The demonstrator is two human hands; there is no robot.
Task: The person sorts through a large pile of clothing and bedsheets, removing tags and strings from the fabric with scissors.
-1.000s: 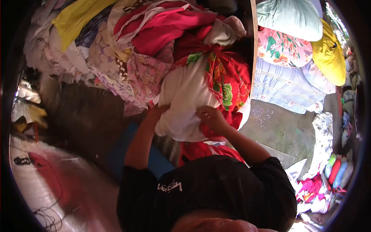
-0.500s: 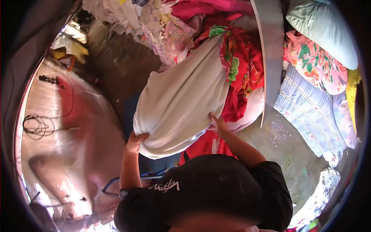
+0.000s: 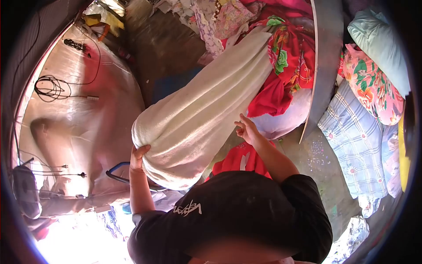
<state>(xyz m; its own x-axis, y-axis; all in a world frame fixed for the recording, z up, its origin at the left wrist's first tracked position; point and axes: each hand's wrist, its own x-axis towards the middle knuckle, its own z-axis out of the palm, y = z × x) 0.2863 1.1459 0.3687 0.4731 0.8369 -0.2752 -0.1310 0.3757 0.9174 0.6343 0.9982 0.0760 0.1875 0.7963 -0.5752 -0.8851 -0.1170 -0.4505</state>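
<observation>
head view, notes:
— where's the bundle?
— white cloth bundle (image 3: 198,119) slants from the red floral fabric (image 3: 288,66) down toward me; my left hand (image 3: 140,157) cups its lower end from beneath, fingers wrapped on it.
— right?
— my right hand (image 3: 247,130) rests loose at its edge, fingers half spread, gripping nothing; blue checked pillow (image 3: 356,136) lies off right.

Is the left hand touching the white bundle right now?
Touching. The head view shows the left hand pressed against the lower end of the white bundle, fingers curled on the cloth with no gap.
</observation>
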